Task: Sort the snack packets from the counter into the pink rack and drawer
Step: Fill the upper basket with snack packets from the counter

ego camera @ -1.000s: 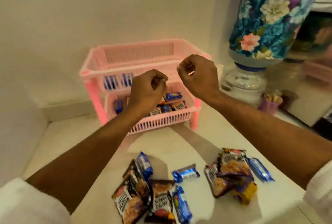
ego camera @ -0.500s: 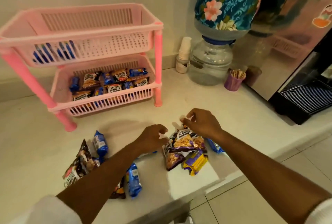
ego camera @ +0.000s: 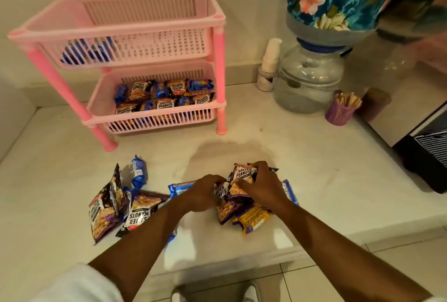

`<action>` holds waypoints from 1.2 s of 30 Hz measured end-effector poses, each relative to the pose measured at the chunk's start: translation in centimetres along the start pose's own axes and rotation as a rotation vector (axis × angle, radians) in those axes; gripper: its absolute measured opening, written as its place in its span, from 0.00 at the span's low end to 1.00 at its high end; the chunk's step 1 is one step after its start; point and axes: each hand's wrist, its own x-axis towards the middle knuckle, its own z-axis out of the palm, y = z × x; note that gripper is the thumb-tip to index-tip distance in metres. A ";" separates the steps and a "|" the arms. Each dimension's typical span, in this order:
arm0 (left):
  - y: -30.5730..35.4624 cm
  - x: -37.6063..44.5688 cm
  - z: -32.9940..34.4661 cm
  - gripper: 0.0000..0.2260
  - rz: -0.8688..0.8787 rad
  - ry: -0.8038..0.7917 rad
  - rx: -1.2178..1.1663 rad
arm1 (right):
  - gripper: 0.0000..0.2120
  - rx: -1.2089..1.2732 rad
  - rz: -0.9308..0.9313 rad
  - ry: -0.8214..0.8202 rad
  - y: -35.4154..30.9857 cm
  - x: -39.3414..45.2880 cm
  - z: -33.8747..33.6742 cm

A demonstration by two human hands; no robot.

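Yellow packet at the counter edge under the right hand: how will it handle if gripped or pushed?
Yellow packet looks crinkled and soft, so probably floppy and light. Its glossy film is likely slippery on the smooth counter. It lies flat, so unlikely to roll, but a push toward the person might slide it off the edge.

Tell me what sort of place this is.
Likely an office pantry or break corner: a covered water dispenser jug on the counter, stacked paper cups, a cup of stirrers, and a pink rack of snack packets.

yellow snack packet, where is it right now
In the head view the yellow snack packet lies on the counter near its front edge, right of centre, just below the right hand and partly under the salted peanuts packets.
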 end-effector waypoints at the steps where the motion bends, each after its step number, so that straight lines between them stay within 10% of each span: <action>1: -0.1 -0.1 0.2 0.28 -0.009 0.023 -0.002 | 0.35 0.015 0.002 -0.005 0.1 0.2 0.1; 10: -0.3 -0.2 1.3 0.12 0.002 0.237 -0.156 | 0.32 0.341 0.062 -0.051 0.5 1.3 0.7; 23: 0.0 1.0 -1.8 0.28 -0.248 0.306 -0.881 | 0.26 0.809 0.144 -0.058 -2.6 1.0 0.7; 36: 1.7 -1.5 -9.3 0.07 -0.058 0.446 -1.237 | 0.26 1.121 -0.021 -0.066 -14.0 0.9 -0.6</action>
